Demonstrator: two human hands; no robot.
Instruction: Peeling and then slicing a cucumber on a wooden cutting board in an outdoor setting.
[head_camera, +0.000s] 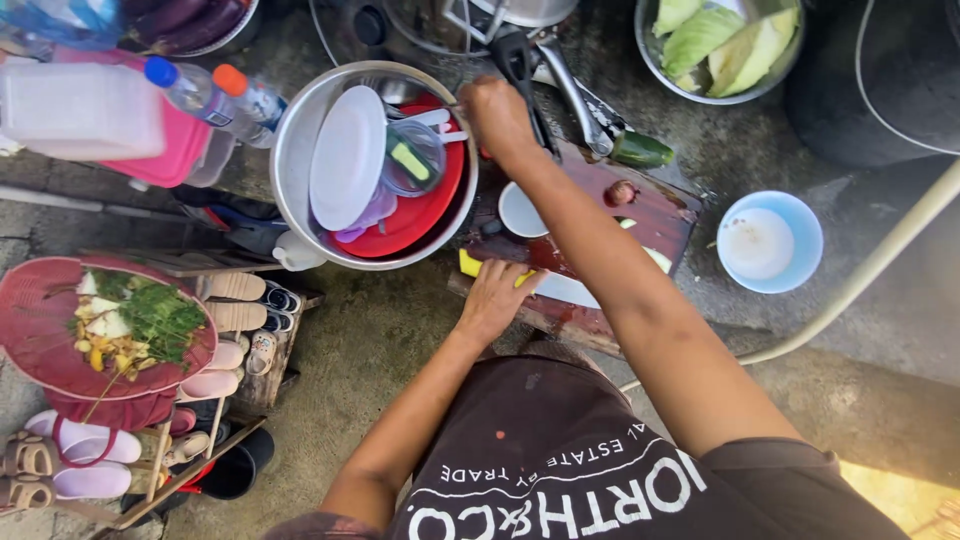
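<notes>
A knife with a yellow handle (470, 264) and a pale blade lies across a dark red wooden cutting board (660, 215) on the ground. The left hand (492, 298) rests on top of it, fingers bent down over the handle end. The right hand (497, 115) reaches forward, closed around something at the rim of a large metal basin (290, 150); what it grips cannot be made out. The basin holds a red plate (425, 215), a white lid (345, 158) and a clear cup (412, 160). A small white dish (520, 212) sits on the board. A cucumber (642, 150) lies just beyond it. To the right stands a light blue bowl (770, 242). Farther off, a metal bowl holds cabbage leaves (715, 40).
</notes>
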